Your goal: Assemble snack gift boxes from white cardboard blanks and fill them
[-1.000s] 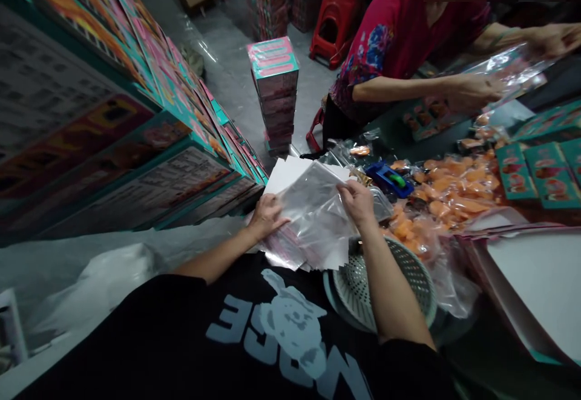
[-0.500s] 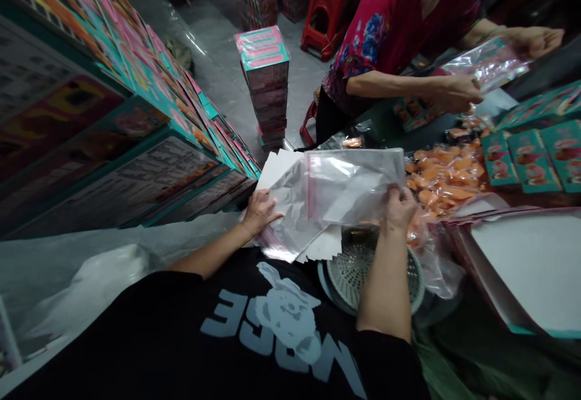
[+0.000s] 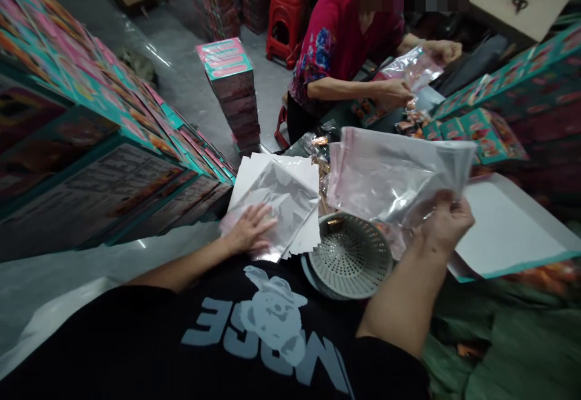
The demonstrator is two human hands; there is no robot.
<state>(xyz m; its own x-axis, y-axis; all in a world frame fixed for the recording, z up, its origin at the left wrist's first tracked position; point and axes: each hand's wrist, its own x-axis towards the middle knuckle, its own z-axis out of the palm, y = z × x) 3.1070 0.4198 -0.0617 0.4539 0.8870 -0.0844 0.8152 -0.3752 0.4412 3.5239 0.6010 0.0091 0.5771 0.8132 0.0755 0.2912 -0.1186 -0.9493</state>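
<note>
Two hands worked in the lower middle of the frame. The left hand (image 3: 249, 229) lay flat with its fingers (image 3: 265, 221) spread, gripping nothing, pressing a clear plastic bag (image 3: 281, 200) onto a stack of white card sheets (image 3: 240, 185). The right hand (image 3: 447, 224) had its fingers pinched on the corner of a clear zip bag (image 3: 399, 176), held up at centre right above a grey perforated colander (image 3: 349, 256). At upper centre, a co-worker's hand (image 3: 390, 92) held another bag (image 3: 411, 68).

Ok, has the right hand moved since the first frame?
Yes. The right hand has moved rightward: it was above the grey plastic colander, now it is clearly right of it, holding up a clear zip bag.
</note>
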